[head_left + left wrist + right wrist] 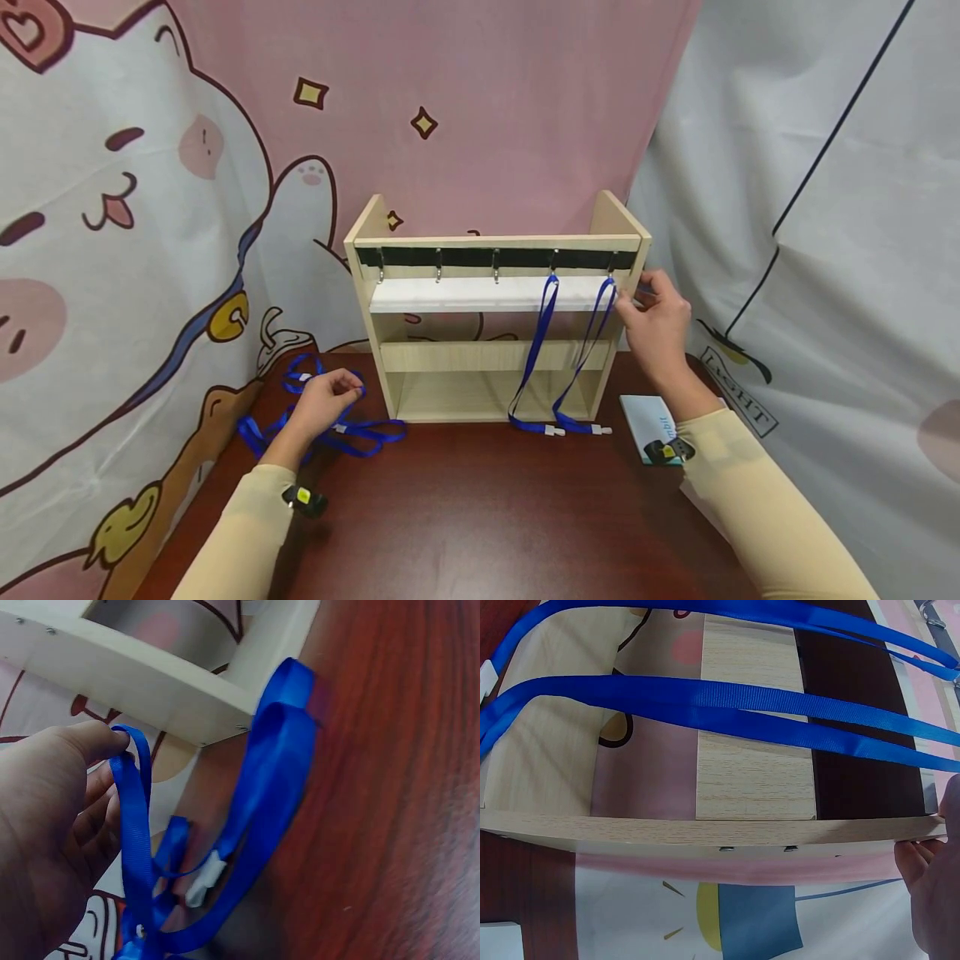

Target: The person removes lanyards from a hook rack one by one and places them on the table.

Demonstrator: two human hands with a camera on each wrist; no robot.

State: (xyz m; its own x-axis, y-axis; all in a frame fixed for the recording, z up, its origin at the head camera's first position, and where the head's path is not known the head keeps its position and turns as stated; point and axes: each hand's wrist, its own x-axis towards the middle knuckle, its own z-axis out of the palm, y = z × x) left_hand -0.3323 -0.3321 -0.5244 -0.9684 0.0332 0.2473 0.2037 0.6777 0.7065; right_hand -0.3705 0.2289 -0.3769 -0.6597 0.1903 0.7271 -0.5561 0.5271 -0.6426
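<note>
My left hand (322, 406) is at the left of a pale wooden shelf rack (487, 357). In the left wrist view its thumb and fingers pinch a raised loop of a blue lanyard (136, 825); the rest of the strap trails down toward other lanyards. My right hand (662, 327) grips the rack's right side panel (840, 829), thumb near the front edge and fingers on the outer face. Two blue lanyards, one inner (537, 342) and one outer (580, 362), hang from the two rightmost hooks, their white clips lying on the table.
More blue lanyards (258, 435) lie loose on the dark red table (465, 517) at the left. Three hooks on the black strip (465, 257) hold nothing. A light blue and white box (637, 417) lies by the right forearm. Printed cloth (510, 100) hangs close behind.
</note>
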